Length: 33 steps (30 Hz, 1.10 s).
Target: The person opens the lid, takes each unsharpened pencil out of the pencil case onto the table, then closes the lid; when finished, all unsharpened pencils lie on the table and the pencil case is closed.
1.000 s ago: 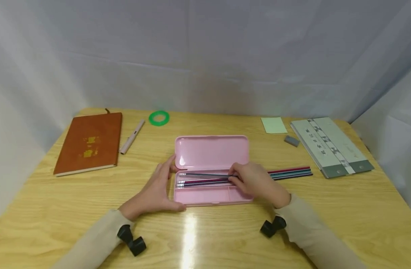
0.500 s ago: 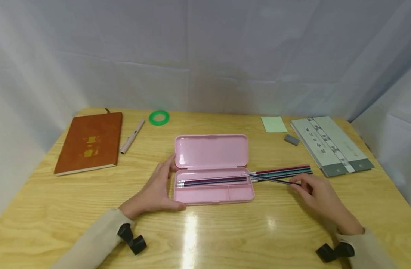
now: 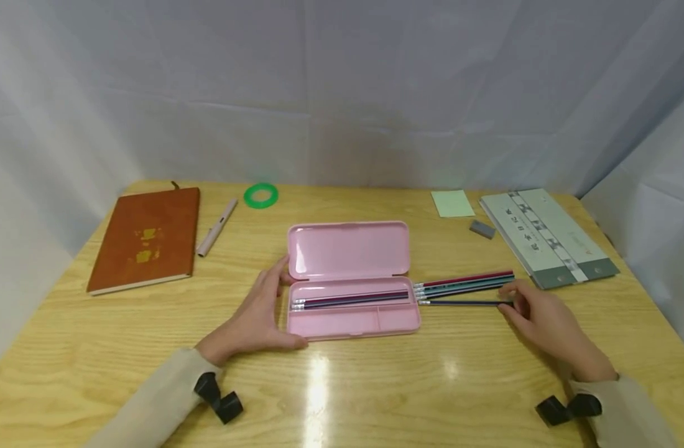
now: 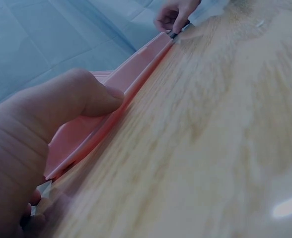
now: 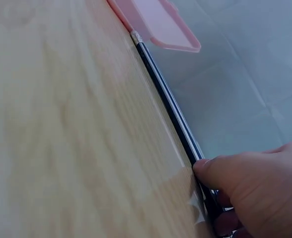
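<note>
A pink pencil case (image 3: 333,324) lies with its lid raised in the head view, and a few dark pencils (image 3: 350,300) rest in its long compartment. My left hand (image 3: 258,314) holds the case's left end, thumb along the front wall and fingers at the back near the hinge. Right of the case, my right hand (image 3: 546,320) pinches the far end of a dark blue pencil (image 3: 459,303) between thumb and fingers. That pencil lies low along the table, its silver eraser end beside the case, as the right wrist view also shows. Several other pencils (image 3: 465,283) lie just behind it.
To the left are a brown notebook (image 3: 143,239), a pale pen (image 3: 217,228) and a green tape ring (image 3: 260,195). A sticky-note pad (image 3: 452,203), a grey eraser (image 3: 482,229) and a pale green notebook (image 3: 549,236) lie right. A white curtain (image 3: 342,93) hangs behind.
My right hand has taken a pencil out of the case, moved right, and lowered it to the table in front of the other pencils. My left hand has stayed on the case.
</note>
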{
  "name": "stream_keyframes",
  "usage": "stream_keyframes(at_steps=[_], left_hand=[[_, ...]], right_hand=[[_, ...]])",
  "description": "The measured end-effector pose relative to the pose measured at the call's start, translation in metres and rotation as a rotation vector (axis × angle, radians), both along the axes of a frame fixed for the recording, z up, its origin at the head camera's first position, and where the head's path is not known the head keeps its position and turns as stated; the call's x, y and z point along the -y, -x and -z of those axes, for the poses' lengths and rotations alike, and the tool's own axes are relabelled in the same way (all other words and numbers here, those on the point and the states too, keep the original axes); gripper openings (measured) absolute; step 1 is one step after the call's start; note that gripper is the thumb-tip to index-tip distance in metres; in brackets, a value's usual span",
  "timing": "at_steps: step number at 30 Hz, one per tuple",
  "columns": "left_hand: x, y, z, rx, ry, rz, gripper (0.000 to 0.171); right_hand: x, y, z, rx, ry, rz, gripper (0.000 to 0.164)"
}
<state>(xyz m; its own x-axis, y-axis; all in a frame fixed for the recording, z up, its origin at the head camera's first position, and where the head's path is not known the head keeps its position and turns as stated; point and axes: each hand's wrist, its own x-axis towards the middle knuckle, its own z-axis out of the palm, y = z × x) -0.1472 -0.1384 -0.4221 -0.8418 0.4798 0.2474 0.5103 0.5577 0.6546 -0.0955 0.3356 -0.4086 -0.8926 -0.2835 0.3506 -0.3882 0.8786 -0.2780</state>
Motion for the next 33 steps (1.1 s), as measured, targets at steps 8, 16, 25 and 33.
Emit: stream_keyframes(at_steps=[8,16,25,33], left_hand=[[0.003,0.0,-0.002,-0.006,-0.012,-0.007,0.138],[0.005,0.0,-0.003,-0.007,-0.006,-0.011,0.138],[0.001,-0.004,-0.002,0.03,0.002,-0.009,0.139],[0.0,-0.001,-0.002,0.03,0.004,-0.004,0.138]], right_hand=[[0.036,0.024,-0.005,0.065,0.007,-0.077,0.03],[0.093,0.046,-0.009,-0.006,0.076,-0.22,0.021],[0.149,0.061,-0.009,-0.107,0.16,-0.422,0.012],[0.172,0.069,-0.017,-0.035,-0.065,-0.488,0.011]])
